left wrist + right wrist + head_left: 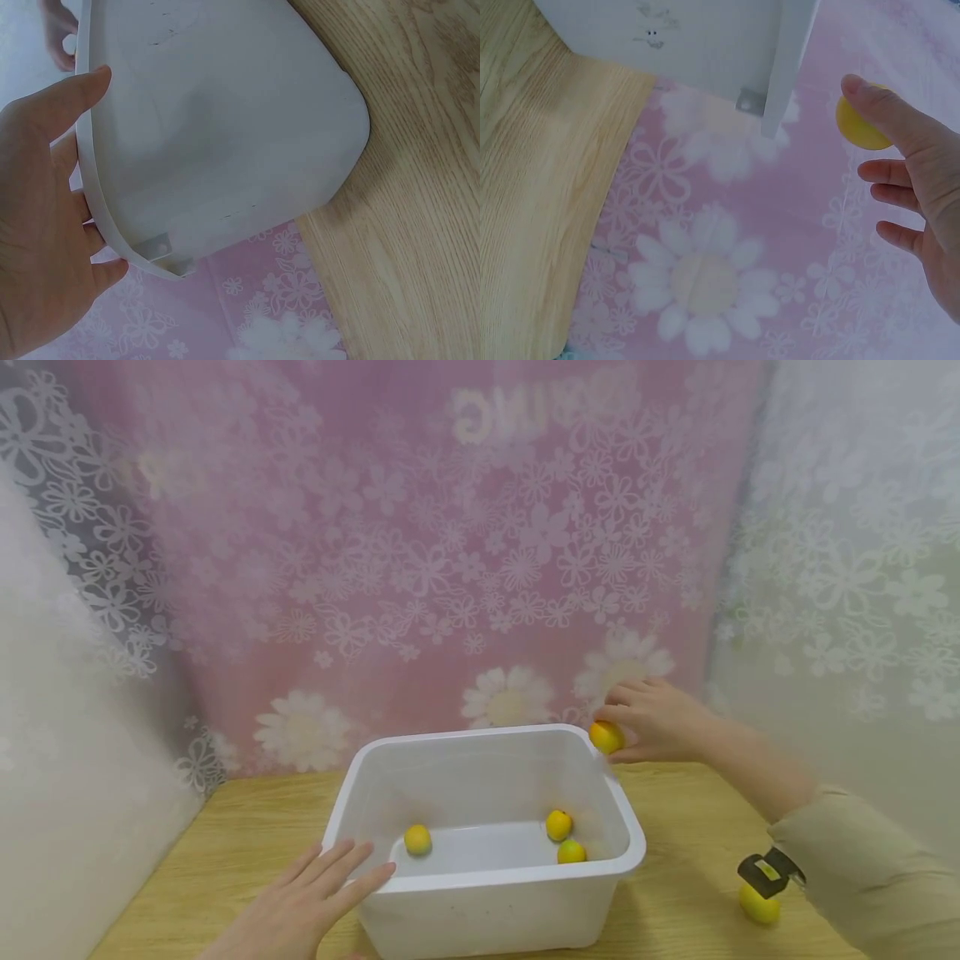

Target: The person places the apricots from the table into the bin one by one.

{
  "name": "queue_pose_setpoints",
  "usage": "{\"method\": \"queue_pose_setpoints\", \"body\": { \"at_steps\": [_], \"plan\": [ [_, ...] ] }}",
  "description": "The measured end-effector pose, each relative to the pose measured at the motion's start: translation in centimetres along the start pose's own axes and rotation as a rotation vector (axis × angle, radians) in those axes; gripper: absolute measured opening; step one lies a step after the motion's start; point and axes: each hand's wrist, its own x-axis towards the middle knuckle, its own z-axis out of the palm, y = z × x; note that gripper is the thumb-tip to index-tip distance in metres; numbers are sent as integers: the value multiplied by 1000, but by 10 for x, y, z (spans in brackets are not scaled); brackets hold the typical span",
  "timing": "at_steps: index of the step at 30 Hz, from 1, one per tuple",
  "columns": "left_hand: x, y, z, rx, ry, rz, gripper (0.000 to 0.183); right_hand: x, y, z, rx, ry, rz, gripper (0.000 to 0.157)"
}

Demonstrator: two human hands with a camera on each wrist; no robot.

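My right hand (652, 718) pinches a round yellow-orange citrus fruit (606, 737) beside the far right corner of a white plastic tub (487, 914), at rim height. In the right wrist view the thumb lies over the fruit (861, 124), while the other visible fingers extend loosely below it. My left hand (307, 893) rests on the tub's near left rim, its fingers spread and fairly straight. From the left wrist, the thumb (82, 94) shows against the tub's outer side. Inside the tub lie three similar fruits: one (417, 840) at left, two (558, 825) close together at right.
Another yellow fruit (760, 906) sits on the wooden table (697, 843) to the right of the tub, partly covered by the black wrist device (768, 870) on the right sleeve. A pink flowered curtain (450, 568) hangs behind the table, with pale sheets at both sides.
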Motion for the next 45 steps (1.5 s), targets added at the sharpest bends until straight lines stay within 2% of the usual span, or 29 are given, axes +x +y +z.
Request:
{"method": "queue_pose_setpoints", "body": {
  "at_steps": [9,12,22,29,32,37,41,45],
  "plan": [
    [0,1,1,-14,-16,-16,73,15,-15,15,-29,-39,-4,50],
    [0,1,2,-12,-10,-15,73,18,-17,22,-61,-28,-12,49],
    [0,0,5,27,46,25,76,21,-23,38,-94,83,-10,50],
    [0,0,4,23,40,24,76,19,-25,41,-120,157,21,54],
    [0,0,4,19,36,19,76,15,-24,39,-118,154,48,52],
    [0,0,5,27,76,29,75,-2,-16,37,-99,169,91,47],
    [0,0,5,35,99,34,75,-23,-8,39,-76,268,77,46],
    [-1,0,5,34,102,30,75,-45,-1,45,-48,364,68,60]
  ]
}}
